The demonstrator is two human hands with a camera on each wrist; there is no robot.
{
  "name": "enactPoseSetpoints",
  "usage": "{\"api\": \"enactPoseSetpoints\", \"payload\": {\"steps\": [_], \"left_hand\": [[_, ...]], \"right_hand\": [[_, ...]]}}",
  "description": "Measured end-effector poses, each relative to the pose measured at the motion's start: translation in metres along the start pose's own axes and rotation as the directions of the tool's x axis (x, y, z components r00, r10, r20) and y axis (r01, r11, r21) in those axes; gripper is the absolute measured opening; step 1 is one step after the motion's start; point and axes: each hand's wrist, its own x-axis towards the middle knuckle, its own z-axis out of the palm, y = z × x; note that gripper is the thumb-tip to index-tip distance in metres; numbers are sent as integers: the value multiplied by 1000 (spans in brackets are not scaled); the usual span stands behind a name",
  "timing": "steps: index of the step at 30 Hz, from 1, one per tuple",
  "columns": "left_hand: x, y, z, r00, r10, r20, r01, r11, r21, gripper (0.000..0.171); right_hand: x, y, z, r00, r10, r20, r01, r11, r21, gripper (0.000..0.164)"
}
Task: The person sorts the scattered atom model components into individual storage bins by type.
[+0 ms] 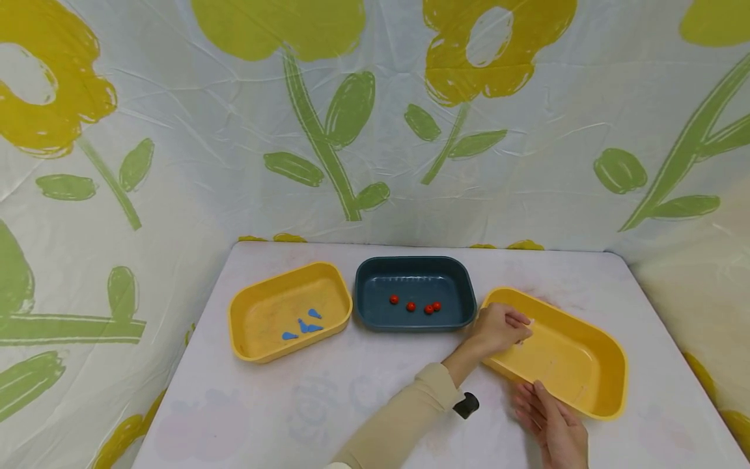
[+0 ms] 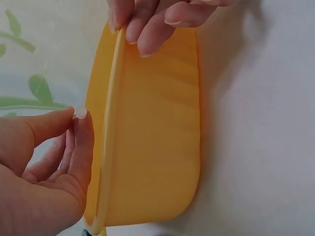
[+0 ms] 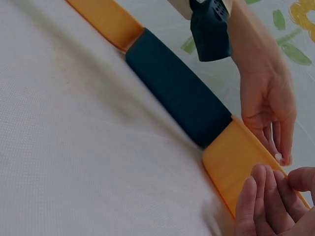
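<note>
My left hand (image 1: 498,331) is over the far left part of the right yellow tray (image 1: 614,378). Between its thumb and forefinger it pinches a small translucent whitish piece (image 2: 80,113), rounded at the visible end; its kind is unclear. My right hand (image 1: 553,423) holds the near rim of that tray, thumb at the rim and fingers against the outer wall (image 3: 231,167). A few faint clear specks seem to lie on the tray floor, too small to make out.
Left of this tray stands a dark teal tray (image 1: 416,326) with several small red balls (image 1: 411,306). Farther left, another yellow tray (image 1: 258,312) holds several blue drop-shaped pieces (image 1: 314,314). A flower-printed cloth (image 1: 375,130) hangs behind the white table (image 1: 281,417).
</note>
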Motion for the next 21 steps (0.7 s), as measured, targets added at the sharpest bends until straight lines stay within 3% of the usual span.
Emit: {"api": "enactPoseSetpoints", "payload": {"steps": [7,11,17,21], "left_hand": [[7,7,17,998,-53,-21,55,994,98,10],[10,7,28,995,-92,-41,98,977,189,13],[23,-3,38,988,-121,-97,150,899,411,19],[27,-6,39,990,-120,-78,143,852,504,19]], "right_hand": [[1,1,-3,999,-9,40,8,999,39,27],[2,1,-4,999,4,32,-6,999,39,27],[-1,0,-2,998,-28,64,24,998,62,29],[-1,0,-2,998,-31,56,28,998,58,28]]}}
